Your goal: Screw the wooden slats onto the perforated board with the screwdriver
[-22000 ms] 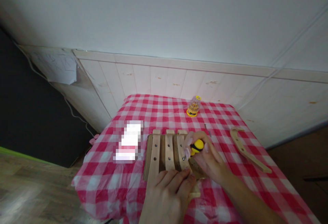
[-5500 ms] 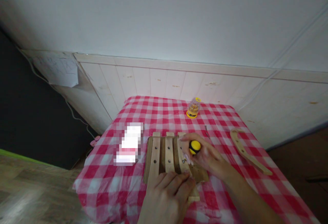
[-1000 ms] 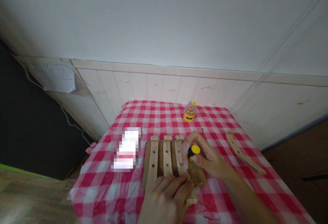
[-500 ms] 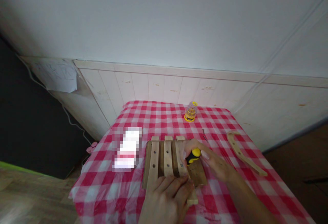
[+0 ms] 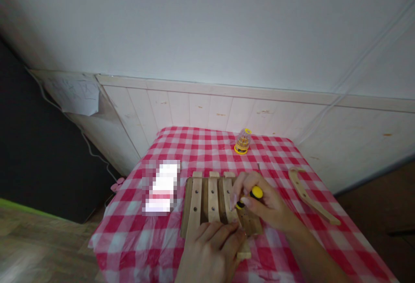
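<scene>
A slatted wooden panel (image 5: 201,196) lies on the red and white checked tablecloth (image 5: 201,149). My left hand (image 5: 212,248) lies flat on its near end, fingers spread over the slats. My right hand (image 5: 262,203) is closed around a short yellow and black screwdriver (image 5: 251,195), its tip down on the right-hand slat. The handle leans to the right.
A clear and yellow bit holder (image 5: 243,141) stands at the far side of the table. A curved wooden piece (image 5: 308,196) lies at the right. A thin metal bit (image 5: 258,167) lies beyond my right hand. A blurred white item (image 5: 161,186) sits left. White wall panelling (image 5: 207,106) stands behind.
My right hand has kept turning the screwdriver on the right slat; its handle now leans further right. My left hand has stayed on the panel.
</scene>
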The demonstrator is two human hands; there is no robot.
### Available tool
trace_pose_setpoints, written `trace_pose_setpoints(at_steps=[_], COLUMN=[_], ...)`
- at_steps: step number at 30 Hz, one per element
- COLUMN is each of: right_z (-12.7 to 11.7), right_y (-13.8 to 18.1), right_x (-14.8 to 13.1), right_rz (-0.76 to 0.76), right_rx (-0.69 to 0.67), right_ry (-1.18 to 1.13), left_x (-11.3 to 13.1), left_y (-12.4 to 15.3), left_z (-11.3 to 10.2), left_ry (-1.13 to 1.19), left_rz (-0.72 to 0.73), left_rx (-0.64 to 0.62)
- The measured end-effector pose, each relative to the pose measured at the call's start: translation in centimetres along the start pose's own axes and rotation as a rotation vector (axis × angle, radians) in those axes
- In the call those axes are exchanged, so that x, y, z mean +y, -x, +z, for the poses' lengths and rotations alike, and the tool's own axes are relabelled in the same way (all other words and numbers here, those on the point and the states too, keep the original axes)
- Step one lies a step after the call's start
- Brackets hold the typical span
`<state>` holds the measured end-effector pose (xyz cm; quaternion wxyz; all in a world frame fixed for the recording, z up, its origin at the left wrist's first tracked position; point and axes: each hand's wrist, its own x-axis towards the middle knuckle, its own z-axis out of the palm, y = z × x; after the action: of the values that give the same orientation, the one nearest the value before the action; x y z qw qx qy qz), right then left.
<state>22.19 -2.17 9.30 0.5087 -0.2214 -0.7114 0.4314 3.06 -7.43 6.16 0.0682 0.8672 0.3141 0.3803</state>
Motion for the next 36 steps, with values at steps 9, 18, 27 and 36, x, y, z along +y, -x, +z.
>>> trace_pose_setpoints(at_steps=[9,18,27,36], right_z=[2.2,0.4,1.5,1.0], right_y=[0.5,-0.4,0.8,1.7], right_x=[1.3,-0.7,-2.1,-2.3], right_rz=[0.206,0.233,0.199,0.214], right_rx=[0.049,-0.097,0.106,0.092], right_ry=[-0.305,-0.102,0.140,0.303], left_x=[-0.1,-0.3,-0.4,-0.3], left_y=[0.3,0.3,0.4,0.4], left_z=[0.2,0.3,0.4,0.6], left_ry=[-0.016,-0.023,0.016,0.030], left_rz=[-0.010,0.000,-0.018,-0.036], left_rx=[-0.037,-0.122,-0.130,-0.107])
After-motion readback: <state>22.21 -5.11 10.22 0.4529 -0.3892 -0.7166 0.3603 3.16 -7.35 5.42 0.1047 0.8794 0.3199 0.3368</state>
